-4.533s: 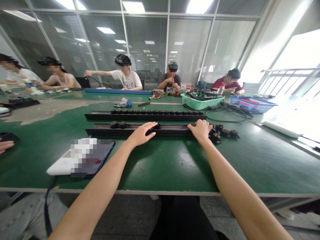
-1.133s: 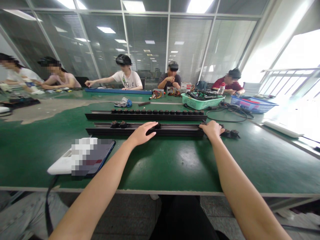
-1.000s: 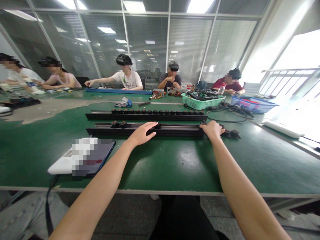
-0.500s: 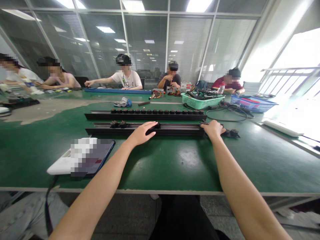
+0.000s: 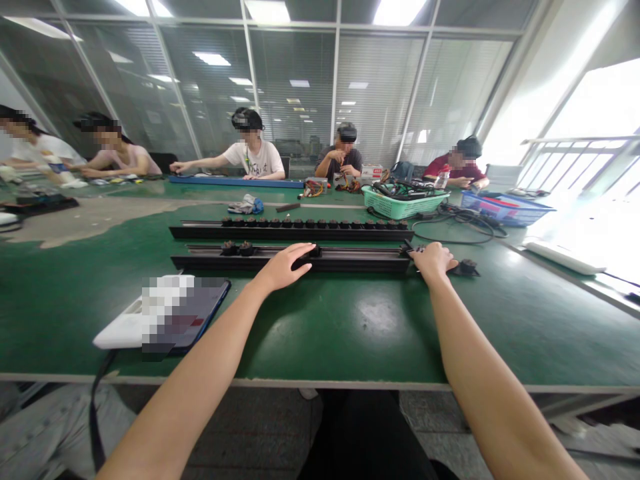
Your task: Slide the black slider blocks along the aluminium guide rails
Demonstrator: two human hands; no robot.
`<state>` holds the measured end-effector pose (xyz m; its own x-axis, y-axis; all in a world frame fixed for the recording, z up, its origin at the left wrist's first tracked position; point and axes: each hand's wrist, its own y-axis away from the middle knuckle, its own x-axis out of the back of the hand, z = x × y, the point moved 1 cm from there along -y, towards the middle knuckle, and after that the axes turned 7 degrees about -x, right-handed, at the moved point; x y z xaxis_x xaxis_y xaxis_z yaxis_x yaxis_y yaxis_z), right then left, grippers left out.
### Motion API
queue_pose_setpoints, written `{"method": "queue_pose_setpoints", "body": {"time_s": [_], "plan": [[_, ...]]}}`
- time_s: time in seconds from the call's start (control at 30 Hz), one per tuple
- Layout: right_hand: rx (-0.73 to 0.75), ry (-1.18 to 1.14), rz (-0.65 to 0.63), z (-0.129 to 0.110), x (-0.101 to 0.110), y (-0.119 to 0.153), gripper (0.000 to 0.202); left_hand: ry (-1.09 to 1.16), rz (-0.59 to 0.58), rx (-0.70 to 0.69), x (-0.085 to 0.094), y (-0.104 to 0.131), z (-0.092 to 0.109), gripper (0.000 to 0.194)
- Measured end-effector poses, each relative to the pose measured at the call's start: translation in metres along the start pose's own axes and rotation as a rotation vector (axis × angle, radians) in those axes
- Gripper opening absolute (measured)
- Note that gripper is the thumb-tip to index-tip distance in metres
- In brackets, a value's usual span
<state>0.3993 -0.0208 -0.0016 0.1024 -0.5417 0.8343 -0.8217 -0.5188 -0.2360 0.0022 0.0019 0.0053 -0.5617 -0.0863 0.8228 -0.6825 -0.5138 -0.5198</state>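
Observation:
A long black rail (image 5: 360,263) lies across the green table in front of me, with two round black modules (image 5: 237,249) near its left end. My left hand (image 5: 284,267) rests over the rail's middle, its thumb and fingers around another black module (image 5: 315,251). At the rail's right end, my right hand (image 5: 434,260) is bent down with its fingers curled; what lies under them is mostly hidden. Just beyond that hand, a round black module (image 5: 467,267) sits on the table. Behind lies a second black rail (image 5: 290,233), carrying a row of several such modules.
On the left are a white device (image 5: 123,327) and a phone (image 5: 207,313). Farther back stand a green basket (image 5: 405,205) of cables and a blue basket (image 5: 510,210). A grey-blue glove (image 5: 246,205) lies behind the rails. Several people sit across the table.
My right hand has shifted slightly to the right, off the rail's end, uncovering a dark piece there. My left hand has stayed in place.

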Motion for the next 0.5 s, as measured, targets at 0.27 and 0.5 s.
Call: {"method": "queue_pose_setpoints", "body": {"time_s": [0.27,0.5], "plan": [[0.009,0.027,-0.043,0.0008,-0.0006,0.0030,0.049,-0.003,0.003,-0.002,-0.0007,0.0003,-0.0015,0.059],[0.073,0.077,-0.023,0.0042,-0.0076,0.0037,0.034,-0.005,0.000,0.002,-0.0010,0.0008,-0.0017,0.059]]}}
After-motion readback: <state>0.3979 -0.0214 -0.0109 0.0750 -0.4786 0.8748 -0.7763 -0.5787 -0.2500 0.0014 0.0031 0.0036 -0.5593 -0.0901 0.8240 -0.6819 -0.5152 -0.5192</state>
